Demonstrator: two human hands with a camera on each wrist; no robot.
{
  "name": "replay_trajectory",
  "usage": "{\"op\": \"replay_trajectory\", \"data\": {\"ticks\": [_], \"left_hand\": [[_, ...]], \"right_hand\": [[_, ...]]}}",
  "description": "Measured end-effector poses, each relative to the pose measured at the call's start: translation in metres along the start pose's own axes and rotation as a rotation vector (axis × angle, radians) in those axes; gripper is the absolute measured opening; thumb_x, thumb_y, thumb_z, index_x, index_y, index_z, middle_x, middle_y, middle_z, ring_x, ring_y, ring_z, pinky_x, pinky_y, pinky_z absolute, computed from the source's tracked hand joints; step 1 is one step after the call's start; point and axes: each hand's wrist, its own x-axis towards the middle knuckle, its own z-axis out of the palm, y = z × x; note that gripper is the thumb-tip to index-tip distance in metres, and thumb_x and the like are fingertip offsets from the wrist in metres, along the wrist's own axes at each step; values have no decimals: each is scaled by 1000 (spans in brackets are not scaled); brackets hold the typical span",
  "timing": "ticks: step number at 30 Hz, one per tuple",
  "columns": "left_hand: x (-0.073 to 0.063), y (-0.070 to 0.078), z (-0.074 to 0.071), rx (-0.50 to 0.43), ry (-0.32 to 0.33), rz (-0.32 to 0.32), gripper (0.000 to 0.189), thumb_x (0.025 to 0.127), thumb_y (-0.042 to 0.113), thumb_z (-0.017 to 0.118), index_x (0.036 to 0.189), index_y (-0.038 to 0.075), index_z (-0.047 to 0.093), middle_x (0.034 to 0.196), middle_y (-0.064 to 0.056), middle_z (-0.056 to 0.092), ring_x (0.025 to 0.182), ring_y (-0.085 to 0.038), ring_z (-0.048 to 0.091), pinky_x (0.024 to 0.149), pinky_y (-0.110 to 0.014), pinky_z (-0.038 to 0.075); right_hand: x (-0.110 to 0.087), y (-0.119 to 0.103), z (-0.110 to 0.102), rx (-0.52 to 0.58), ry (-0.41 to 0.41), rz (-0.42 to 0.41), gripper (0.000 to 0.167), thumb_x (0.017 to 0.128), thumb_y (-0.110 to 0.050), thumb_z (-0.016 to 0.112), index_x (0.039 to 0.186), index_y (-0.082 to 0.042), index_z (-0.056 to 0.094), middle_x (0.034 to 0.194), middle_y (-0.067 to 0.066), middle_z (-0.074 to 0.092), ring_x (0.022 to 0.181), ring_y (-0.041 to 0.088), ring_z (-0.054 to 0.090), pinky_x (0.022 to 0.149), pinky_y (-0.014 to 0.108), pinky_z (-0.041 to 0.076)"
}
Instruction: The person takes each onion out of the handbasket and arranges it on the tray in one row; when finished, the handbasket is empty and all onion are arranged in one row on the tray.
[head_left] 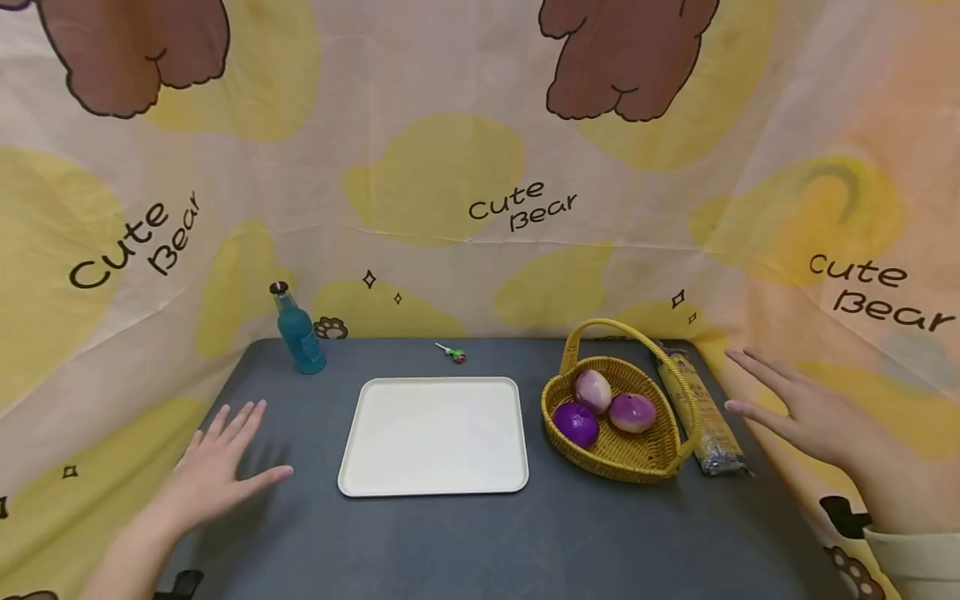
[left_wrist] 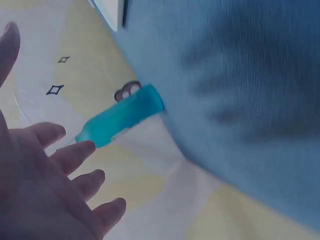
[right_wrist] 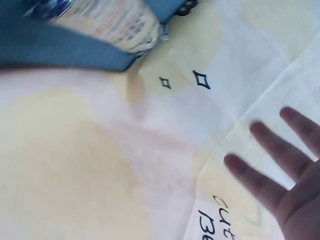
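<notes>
My left hand hovers over the left side of the table with fingers spread, holding nothing. Beyond it a blue bottle with a dark cap stands at the back left; the left wrist view shows the bottle past the fingertips. My right hand, also empty with straight fingers, is raised off the table's right edge. Closest to it lies a long plastic packet, its printed end visible in the right wrist view. Left of the packet sits a yellow wicker basket holding a purple ball-like item and two purple-white onions.
A white rectangular tray lies flat mid-table. Behind it is a small lollipop with a green and red wrapper. The dark grey table backs onto a hanging cloth with bear prints, which also drapes along both sides.
</notes>
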Motion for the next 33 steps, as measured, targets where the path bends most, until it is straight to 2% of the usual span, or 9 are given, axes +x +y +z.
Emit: {"op": "replay_trajectory", "data": {"ticks": [5,8,11,13,15,19,21,26,33], "left_hand": [[0,8,16,-136,18,-6,112,86,59,72,163,8,9,163,-31,20,149,-56,11,112,-78,14],[4,15,25,-172,31,4,112,84,55,75,163,9,10,163,-30,20,145,-57,19,108,-77,23],[7,22,35,-191,37,9,112,83,54,77,162,5,14,163,-31,19,143,-58,19,107,-78,23],[8,28,42,-202,29,4,113,82,54,78,161,2,17,163,-32,20,143,-58,19,107,-78,23],[9,33,48,-210,18,-3,113,81,55,79,160,1,19,162,-32,21,144,-57,20,108,-78,23],[10,39,58,-229,9,-20,114,79,55,80,160,1,20,162,-30,23,145,-55,20,109,-77,24],[10,41,61,-239,9,-28,114,79,55,80,160,2,20,163,-29,23,145,-55,20,109,-77,24],[14,49,70,-259,-1,-50,115,79,57,80,160,1,20,164,-28,20,145,-56,18,109,-78,24],[21,62,85,-282,-44,-71,123,75,59,82,160,0,15,165,-29,12,148,-56,12,112,-77,20]], "right_hand": [[2,2,9,103,134,-56,76,92,-30,75,158,-24,36,152,29,44,125,55,49,90,70,40],[0,-1,13,95,267,-94,72,89,-20,79,153,-18,45,139,27,57,111,43,58,87,51,47],[0,-10,16,131,383,-78,65,89,-14,78,148,-12,52,129,26,63,108,9,62,84,21,49],[1,-21,16,185,449,-46,60,89,-12,77,145,-11,56,125,23,66,104,-12,56,82,6,43],[3,-33,15,250,519,-44,57,87,-8,78,141,-11,60,126,7,69,102,-26,47,82,-4,36],[7,-52,11,284,629,-102,55,83,-1,80,135,-10,65,120,-28,61,101,-22,54,83,-4,40],[7,-59,10,287,658,-133,55,81,2,81,133,-8,66,119,-37,57,101,-20,57,83,-3,42],[7,-71,12,288,703,-189,60,74,9,83,131,-7,68,118,-36,59,98,-20,59,80,-1,46],[11,-97,17,356,770,-241,64,67,18,83,126,-4,71,111,-15,69,92,-13,65,79,3,50]]}}
